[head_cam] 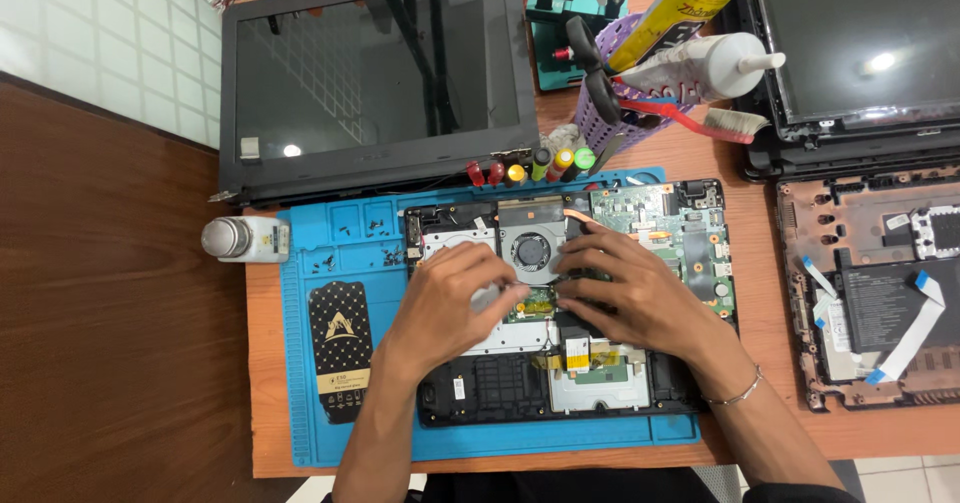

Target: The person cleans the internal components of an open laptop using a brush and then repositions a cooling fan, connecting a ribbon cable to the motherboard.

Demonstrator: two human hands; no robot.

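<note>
An opened laptop base (640, 378) lies on a blue work mat (310, 263), showing its green circuit board (690, 233), a round fan (530, 250) and a copper heat pipe. My left hand (450, 298) rests on the board's left part, fingers curled around a small grey object beside the fan; what it is I cannot tell. My right hand (635, 283) lies flat on the board just right of the fan, fingertips pressing near its lower edge. A thin bracelet circles my right wrist.
A detached laptop screen (375, 73) lies behind the mat. A purple basket (625, 93) holds a yellow tube, a white bottle and brushes. Several screwdrivers (530, 168) lie at the mat's top. A small jar (240, 238) stands left. Another opened laptop (870, 283) lies right.
</note>
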